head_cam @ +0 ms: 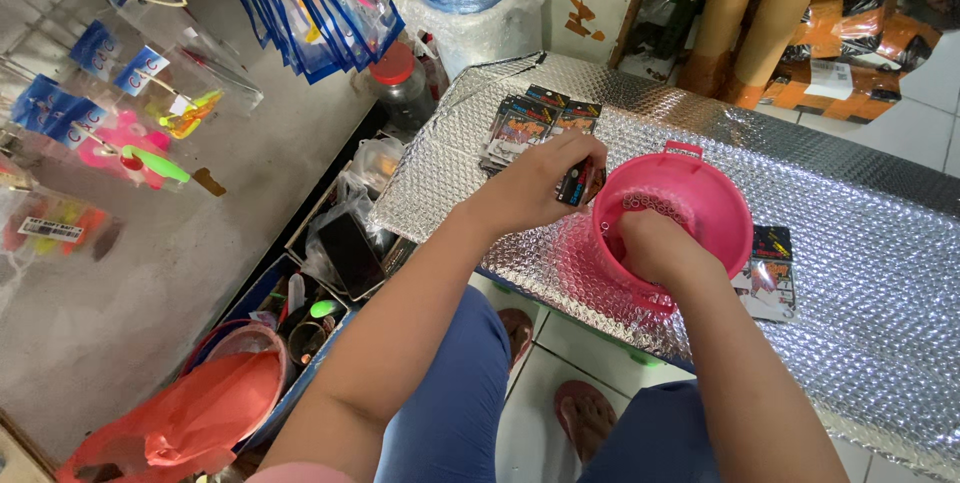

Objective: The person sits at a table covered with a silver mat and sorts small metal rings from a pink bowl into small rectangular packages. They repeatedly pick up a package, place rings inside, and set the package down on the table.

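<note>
Right hand is sunk into the pink basket, which stands on the silver-covered table. Knuckles up, fingers down among whatever lies at the bottom; cannot tell whether they are spread or closed on anything, since the wall and the hand itself hide them. Pale, small contents show just beyond the hand, too blurred to name.

Left hand sits just left of the basket rim, fingers curled and pinching a small dark packet between thumb and fingertips. The packet stands nearly upright, its lower end poking below the fingers, close to the rim but apart from it. Judging by the pose, it is held near the basket so both hands work within a short reach.

A stack of similar packets lies fanned on the table just beyond the left hand. Another packet lies flat on the far side of the basket, partly tucked beneath its edge.

Bagged goods hang at upper left; a red bag sits on the floor.
</note>
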